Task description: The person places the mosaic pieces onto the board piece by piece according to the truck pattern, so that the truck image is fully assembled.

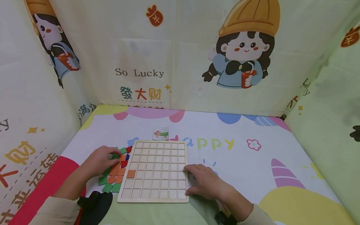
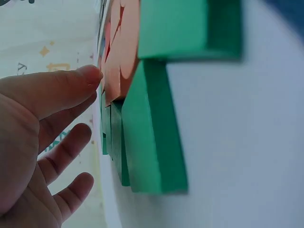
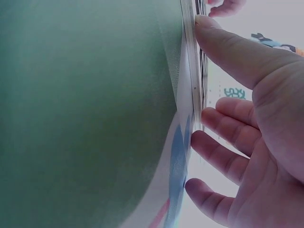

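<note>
A wooden grid board point(image 1: 153, 201) lies flat on the table, with one orange square tile point(image 1: 131, 173) in its left column. Left of the board is a loose cluster of green, orange, red and blue tiles. My left hand point(image 1: 102, 159) is over this cluster, thumb and index finger by the orange tiles point(image 2: 124, 45); no tile shows between them. Green tiles point(image 2: 145, 137) lie below that hand in the left wrist view. My right hand point(image 1: 204, 182) touches the board's right edge with thumb and fingertips, its fingers point(image 3: 223, 156) loosely extended.
Behind the board lies a small printed pattern card point(image 1: 161, 133). A patterned cloth point(image 1: 239, 162) covers the table, and printed curtains point(image 1: 180, 62) enclose the back and sides. A black object point(image 1: 97, 206) sits near the left forearm.
</note>
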`<state>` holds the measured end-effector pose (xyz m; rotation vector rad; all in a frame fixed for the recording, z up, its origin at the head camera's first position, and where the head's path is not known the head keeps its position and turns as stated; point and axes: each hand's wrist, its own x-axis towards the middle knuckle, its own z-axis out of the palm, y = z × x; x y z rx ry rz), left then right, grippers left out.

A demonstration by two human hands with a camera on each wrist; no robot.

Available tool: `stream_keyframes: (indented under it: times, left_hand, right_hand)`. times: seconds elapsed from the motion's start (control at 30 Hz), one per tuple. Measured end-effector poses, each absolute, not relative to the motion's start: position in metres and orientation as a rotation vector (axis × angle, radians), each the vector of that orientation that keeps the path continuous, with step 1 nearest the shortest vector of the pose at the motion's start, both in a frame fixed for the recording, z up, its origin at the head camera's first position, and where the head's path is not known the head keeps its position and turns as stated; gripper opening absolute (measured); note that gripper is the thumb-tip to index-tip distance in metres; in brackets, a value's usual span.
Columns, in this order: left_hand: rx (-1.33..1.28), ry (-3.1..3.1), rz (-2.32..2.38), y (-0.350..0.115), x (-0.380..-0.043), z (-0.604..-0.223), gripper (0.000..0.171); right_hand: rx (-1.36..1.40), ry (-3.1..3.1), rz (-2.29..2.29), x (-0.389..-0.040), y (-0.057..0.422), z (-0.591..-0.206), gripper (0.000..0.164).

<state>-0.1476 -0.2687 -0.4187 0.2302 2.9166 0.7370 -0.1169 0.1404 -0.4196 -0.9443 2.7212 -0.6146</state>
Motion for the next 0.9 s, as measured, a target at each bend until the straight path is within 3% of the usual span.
stream_keyframes:
  times: [0.43,0.9]
  left_hand:
    - [0.224,2.879,0.721,-0.264,-0.159,-0.417,0.029]
    - [0.24,2.848,0.71,-0.265,-0.164,-0.417,0.036]
  right_hand:
    - [-0.957,2.723,-0.61,-0.117,0.14,-0.419,0.071]
    - [-0.935,2.721,-0.603,-0.118,0.139,-0.419,0.071]
